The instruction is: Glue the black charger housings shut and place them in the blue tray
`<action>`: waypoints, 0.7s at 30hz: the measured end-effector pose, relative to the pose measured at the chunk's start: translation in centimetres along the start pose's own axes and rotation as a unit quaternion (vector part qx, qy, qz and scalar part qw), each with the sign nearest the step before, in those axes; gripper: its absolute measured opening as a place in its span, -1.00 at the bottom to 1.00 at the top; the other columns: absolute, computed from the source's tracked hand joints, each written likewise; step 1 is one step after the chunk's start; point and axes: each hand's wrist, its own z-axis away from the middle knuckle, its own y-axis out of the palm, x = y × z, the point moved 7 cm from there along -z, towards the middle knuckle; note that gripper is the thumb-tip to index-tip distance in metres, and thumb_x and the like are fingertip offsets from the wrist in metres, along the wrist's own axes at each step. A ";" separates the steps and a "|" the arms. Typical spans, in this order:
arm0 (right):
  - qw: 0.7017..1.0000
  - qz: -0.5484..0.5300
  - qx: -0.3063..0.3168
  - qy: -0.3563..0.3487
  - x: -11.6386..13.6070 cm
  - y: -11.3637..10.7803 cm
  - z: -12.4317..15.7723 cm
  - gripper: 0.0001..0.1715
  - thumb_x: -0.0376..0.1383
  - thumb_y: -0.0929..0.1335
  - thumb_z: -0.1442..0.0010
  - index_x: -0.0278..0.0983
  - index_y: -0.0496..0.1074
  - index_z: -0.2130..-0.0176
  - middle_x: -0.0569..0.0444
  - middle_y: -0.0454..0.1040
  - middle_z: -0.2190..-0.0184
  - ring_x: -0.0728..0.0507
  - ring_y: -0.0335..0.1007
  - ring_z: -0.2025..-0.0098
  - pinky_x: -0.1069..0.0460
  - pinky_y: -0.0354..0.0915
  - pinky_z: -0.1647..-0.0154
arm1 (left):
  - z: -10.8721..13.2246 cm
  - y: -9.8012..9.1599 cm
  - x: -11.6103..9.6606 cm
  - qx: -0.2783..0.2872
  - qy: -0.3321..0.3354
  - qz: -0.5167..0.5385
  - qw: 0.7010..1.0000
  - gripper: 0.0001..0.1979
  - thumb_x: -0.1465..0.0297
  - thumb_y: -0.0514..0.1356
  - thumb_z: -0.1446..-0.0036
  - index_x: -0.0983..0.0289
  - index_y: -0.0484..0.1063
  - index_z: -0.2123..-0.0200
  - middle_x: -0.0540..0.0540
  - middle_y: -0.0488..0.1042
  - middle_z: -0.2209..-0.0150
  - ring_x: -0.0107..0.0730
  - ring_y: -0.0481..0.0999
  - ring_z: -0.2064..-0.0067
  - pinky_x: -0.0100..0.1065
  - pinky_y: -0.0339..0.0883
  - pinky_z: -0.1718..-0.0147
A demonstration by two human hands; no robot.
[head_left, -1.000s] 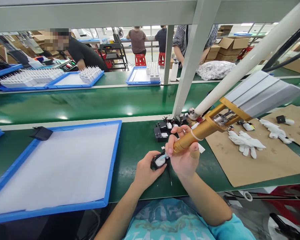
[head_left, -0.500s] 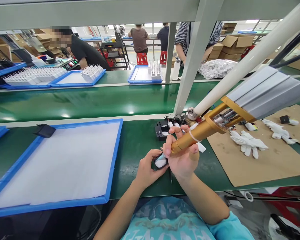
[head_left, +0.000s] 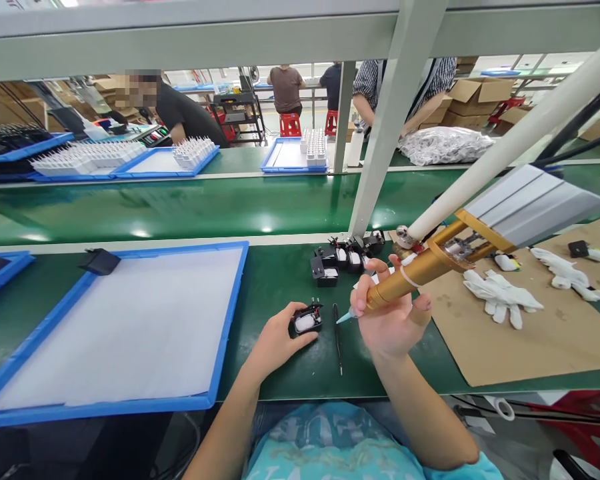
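My left hand (head_left: 275, 340) grips a small black part (head_left: 306, 321) with a white filled middle, just above the green bench. My right hand (head_left: 391, 319) is wrapped round the gold barrel of a glue gun (head_left: 410, 279); its blue tip points left, a short way from the part and not touching it. A white tube and a grey block run up to the right from the gun. Black tweezers (head_left: 338, 337) lie on the bench between my hands. Several more black parts (head_left: 341, 259) sit in a cluster just behind.
A blue tray (head_left: 215, 320) lined with white paper lies at the left, with a black part (head_left: 100, 261) on its far edge. Brown cardboard (head_left: 530, 333) at the right carries white gloves (head_left: 500, 297). A green conveyor runs behind a grey post (head_left: 380, 147). Other people work at far benches.
My right hand has drawn the glue gun's tip away to the right, off the part. My left hand has moved the part slightly left and down. The tweezers now show between my hands.
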 end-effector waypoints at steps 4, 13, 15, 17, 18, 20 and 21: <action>1.000 -0.002 0.007 -0.008 0.6 -1.2 0.1 -0.51 0.17 0.23 -0.11 -0.08 0.34 0.15 0.10 0.31 0.15 0.03 0.23 0.59 0.04 0.13 0.65 | -1.2 -0.2 0.2 -0.004 -0.013 0.071 0.997 -0.52 0.19 0.24 -0.13 0.14 0.31 -0.10 0.12 0.48 -0.06 -0.20 0.47 -0.09 -0.17 0.33 -0.10; 1.000 -0.008 0.026 -0.001 1.0 -2.1 0.6 -0.50 0.16 0.29 -0.09 -0.11 0.30 0.15 0.07 0.29 0.15 0.01 0.27 0.57 0.03 0.15 0.67 | -2.6 1.3 -1.2 0.012 0.039 0.182 0.982 -0.78 0.42 0.13 -0.15 0.23 0.36 0.10 0.14 0.58 0.12 -0.27 0.55 0.05 -0.19 0.40 -0.01; 1.000 -0.011 0.027 0.001 1.0 -2.0 0.7 -0.50 0.16 0.30 -0.08 -0.12 0.29 0.16 0.07 0.30 0.16 0.01 0.27 0.57 0.02 0.16 0.66 | -2.5 1.1 -1.1 -0.022 0.045 0.141 0.989 -0.79 0.48 0.12 -0.09 0.23 0.33 0.16 0.09 0.58 0.20 -0.32 0.56 0.13 -0.22 0.41 0.04; 0.999 -0.017 0.032 0.001 1.1 -1.9 0.7 -0.50 0.15 0.31 -0.08 -0.12 0.28 0.16 0.07 0.31 0.15 0.01 0.27 0.58 0.02 0.17 0.66 | -2.4 0.9 -1.1 -0.050 0.054 0.095 0.993 -0.76 0.54 0.11 -0.01 0.23 0.30 0.19 0.05 0.56 0.24 -0.36 0.54 0.19 -0.26 0.40 0.09; 0.999 -0.022 0.037 0.000 1.1 -1.9 0.7 -0.52 0.14 0.31 -0.09 -0.12 0.29 0.16 0.07 0.31 0.15 0.01 0.28 0.58 0.03 0.16 0.67 | -2.3 0.8 -1.1 -0.056 0.059 0.079 0.994 -0.73 0.57 0.09 0.01 0.22 0.30 0.20 0.04 0.55 0.25 -0.37 0.54 0.20 -0.27 0.39 0.10; 0.998 -0.032 0.046 -0.002 1.2 -1.9 0.7 -0.53 0.12 0.30 -0.10 -0.12 0.29 0.14 0.07 0.31 0.15 0.02 0.29 0.57 0.04 0.16 0.67 | -2.1 0.6 -1.4 -0.049 0.073 0.050 0.995 -0.66 0.60 0.05 0.03 0.22 0.30 0.16 0.04 0.54 0.22 -0.36 0.52 0.17 -0.28 0.38 0.10; 0.998 -0.035 0.048 -0.001 1.2 -1.9 0.7 -0.53 0.12 0.30 -0.10 -0.12 0.29 0.13 0.07 0.31 0.14 0.01 0.29 0.57 0.04 0.16 0.67 | -2.0 0.5 -1.8 -0.040 0.086 0.025 0.995 -0.63 0.60 0.04 0.02 0.22 0.32 0.12 0.06 0.53 0.19 -0.33 0.51 0.13 -0.26 0.38 0.08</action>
